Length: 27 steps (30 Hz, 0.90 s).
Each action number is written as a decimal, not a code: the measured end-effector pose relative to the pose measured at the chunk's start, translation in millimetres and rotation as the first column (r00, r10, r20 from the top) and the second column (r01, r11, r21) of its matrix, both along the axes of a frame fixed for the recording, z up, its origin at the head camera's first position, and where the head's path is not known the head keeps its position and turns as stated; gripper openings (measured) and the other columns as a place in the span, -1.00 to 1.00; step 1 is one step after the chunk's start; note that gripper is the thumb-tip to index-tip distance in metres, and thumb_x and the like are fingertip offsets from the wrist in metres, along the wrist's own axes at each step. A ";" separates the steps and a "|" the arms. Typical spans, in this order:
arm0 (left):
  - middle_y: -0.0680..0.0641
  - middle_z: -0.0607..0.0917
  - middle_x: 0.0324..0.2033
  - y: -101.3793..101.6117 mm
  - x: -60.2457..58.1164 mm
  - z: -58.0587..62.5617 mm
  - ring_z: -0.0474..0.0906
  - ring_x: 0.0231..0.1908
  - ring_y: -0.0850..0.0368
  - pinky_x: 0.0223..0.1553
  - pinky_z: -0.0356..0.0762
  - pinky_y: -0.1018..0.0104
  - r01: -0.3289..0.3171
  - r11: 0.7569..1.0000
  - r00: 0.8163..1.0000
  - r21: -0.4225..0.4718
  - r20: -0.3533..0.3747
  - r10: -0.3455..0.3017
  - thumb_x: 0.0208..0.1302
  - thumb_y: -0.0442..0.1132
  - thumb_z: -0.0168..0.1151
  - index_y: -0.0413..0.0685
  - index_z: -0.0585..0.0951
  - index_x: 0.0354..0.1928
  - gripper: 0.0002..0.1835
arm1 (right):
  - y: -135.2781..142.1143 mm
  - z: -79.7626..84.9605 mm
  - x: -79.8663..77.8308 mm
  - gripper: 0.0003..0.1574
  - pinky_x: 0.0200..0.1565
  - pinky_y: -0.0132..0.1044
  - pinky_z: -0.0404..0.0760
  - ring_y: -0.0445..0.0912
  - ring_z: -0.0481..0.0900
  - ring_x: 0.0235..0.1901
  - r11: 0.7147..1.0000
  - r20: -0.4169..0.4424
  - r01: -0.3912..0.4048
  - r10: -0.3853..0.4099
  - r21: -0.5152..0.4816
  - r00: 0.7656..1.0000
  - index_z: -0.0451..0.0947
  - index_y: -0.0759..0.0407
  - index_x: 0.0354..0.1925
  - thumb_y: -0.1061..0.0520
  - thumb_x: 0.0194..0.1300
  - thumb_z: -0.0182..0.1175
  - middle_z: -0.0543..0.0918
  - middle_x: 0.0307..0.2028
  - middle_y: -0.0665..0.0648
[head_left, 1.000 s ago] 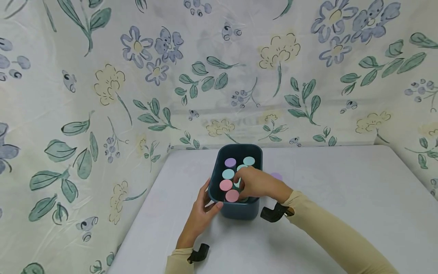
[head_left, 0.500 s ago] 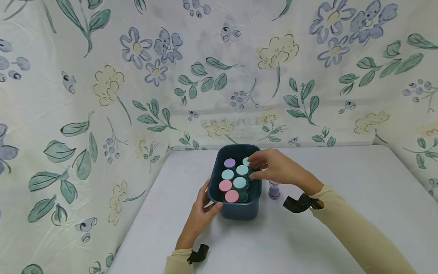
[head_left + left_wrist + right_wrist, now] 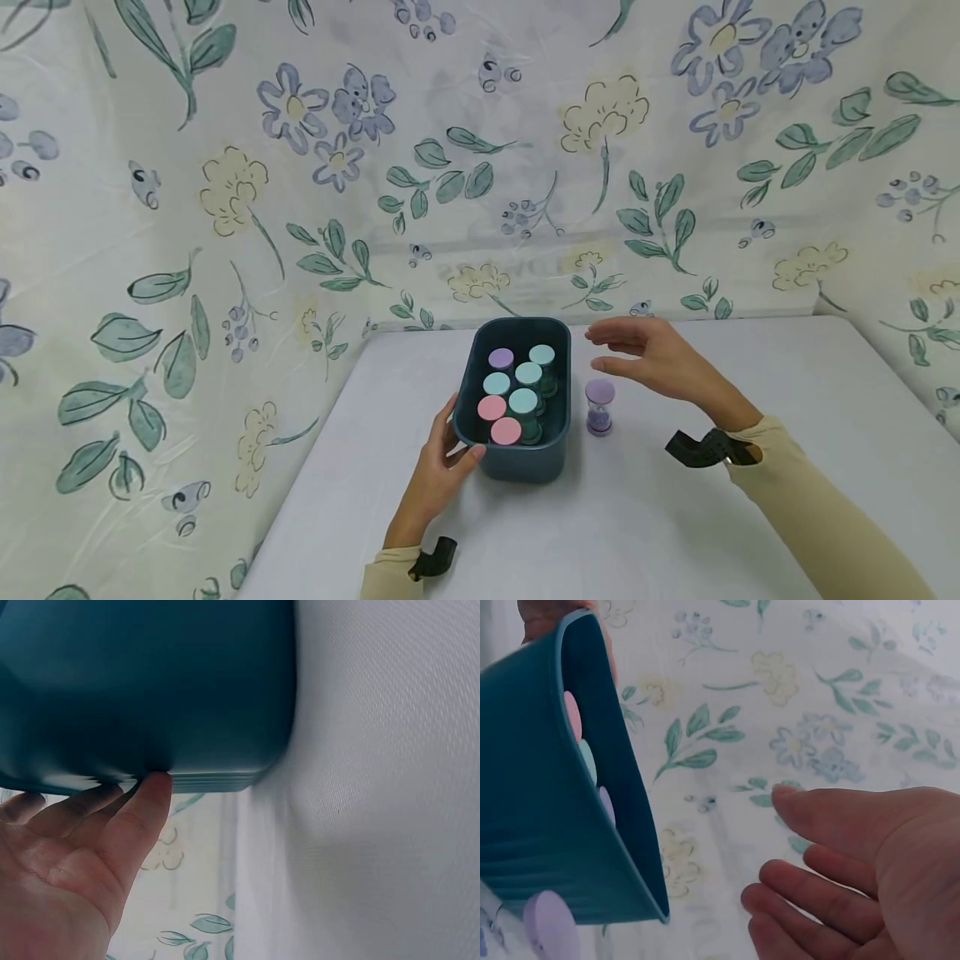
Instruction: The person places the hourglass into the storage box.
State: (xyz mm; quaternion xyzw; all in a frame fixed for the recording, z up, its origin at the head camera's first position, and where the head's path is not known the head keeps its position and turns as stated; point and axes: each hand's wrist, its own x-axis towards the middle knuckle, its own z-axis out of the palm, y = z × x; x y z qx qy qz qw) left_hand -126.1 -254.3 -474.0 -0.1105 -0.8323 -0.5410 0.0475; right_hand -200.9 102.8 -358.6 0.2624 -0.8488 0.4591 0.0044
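Observation:
A dark teal bin (image 3: 522,463) stands on the table with several small sand timers in it, showing pink, mint and purple caps. My left hand (image 3: 437,471) holds the bin at its near left corner, thumb at the front rim and fingers along the side wall. In the left wrist view the thumb and fingers (image 3: 142,817) touch the wall. A purple sand timer (image 3: 599,408) stands upright on the table, just right of the bin. My right hand (image 3: 660,360) hovers above and behind that timer, fingers extended, thumb apart, holding nothing.
The white-covered table (image 3: 720,517) extends on both sides of the bin. Behind it hangs a flower-printed cloth (image 3: 465,83), which also covers the left and right sides. Inside the bin, mint-capped timers (image 3: 528,372) line the right side.
My right hand has come up out of the bin and moved right, away from the timers, uncovering the mint caps and the purple timer outside. The left hand stays on the bin.

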 end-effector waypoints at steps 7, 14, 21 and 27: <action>-0.20 0.43 0.50 0.2 0.6 -0.3 0.49 0.41 -0.22 0.31 0.57 -0.09 0.000 1.000 1.000 0.005 -0.004 0.000 0.41 -0.13 0.29 0.29 0.06 0.63 -0.13 | 15.1 -13.6 0.9 -0.36 0.32 -0.04 0.55 0.19 0.62 0.29 0.998 0.009 0.031 -0.031 -0.052 0.999 0.51 0.24 0.33 0.08 0.37 0.39 0.65 0.26 0.29; -0.19 0.41 0.51 0.4 0.5 0.6 0.48 0.42 -0.21 0.31 0.57 -0.06 0.003 1.000 1.000 -0.004 -0.007 -0.003 0.42 -0.11 0.28 0.29 0.06 0.64 -0.13 | 23.9 -21.4 4.7 -0.36 0.31 -0.01 0.54 0.23 0.62 0.29 0.997 0.048 0.044 -0.040 -0.070 0.998 0.49 0.31 0.34 0.09 0.39 0.36 0.64 0.26 0.35; -0.21 0.41 0.51 0.8 0.8 1.6 0.48 0.41 -0.24 0.33 0.55 -0.06 0.014 1.000 1.000 0.006 -0.014 -0.014 0.43 -0.14 0.28 0.22 0.04 0.65 -0.13 | 29.8 -31.5 6.1 -0.36 0.29 -0.03 0.59 0.25 0.63 0.27 0.995 0.088 0.059 -0.052 -0.079 0.995 0.49 0.32 0.34 0.09 0.40 0.34 0.64 0.26 0.37; -0.23 0.27 0.58 0.9 -1.0 0.3 0.37 0.48 -0.29 0.39 0.41 -0.19 0.011 1.000 1.000 -0.010 -0.017 -0.012 0.43 -0.17 0.27 0.07 -0.03 0.67 -0.08 | 34.5 -42.0 4.0 -0.37 0.28 -0.05 0.61 0.25 0.64 0.25 0.994 0.104 0.068 -0.058 -0.091 0.993 0.49 0.33 0.33 0.10 0.40 0.35 0.65 0.25 0.37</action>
